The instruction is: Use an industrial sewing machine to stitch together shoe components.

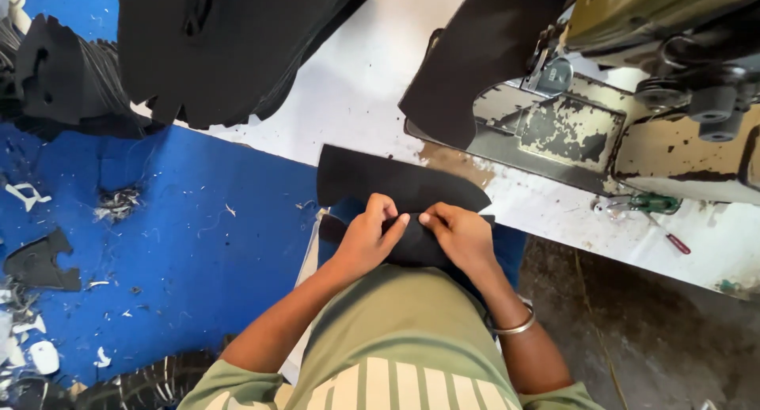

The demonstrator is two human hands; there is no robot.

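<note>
Blue covering (198, 244) spreads over the left of the scene, littered with thread scraps and pale offcuts (117, 203). A small black cut piece (41, 263) lies at its left edge, and a fanned stack of black cut pieces (63, 77) sits at the far left. Further right, at the far side, a thicker pile of black fabric pieces (229, 46) overhangs the white worktop (356, 85).

Near the middle, the person's left hand (366, 237) pinches the near edge of a black fabric piece (388, 180), thumb and fingers closed on the cloth in a narrow grip. This piece lies at the near edge of the worktop, its far part flat and its near part folded down towards the person's lap. Just beside it, the right hand (459, 234) also pinches the same edge, fingertips almost meeting those of the left hand; its grip is likewise closed on the fabric. A metal bangle (514, 324) circles the right wrist.

Right of the hands, another black fabric piece (483, 54) lies under the foot of a worn sewing machine (657, 77), which stands at the far right of the worktop. A green-handled tool (645, 203) and a red-handled screwdriver (673, 240) lie near the machine's base.
</note>
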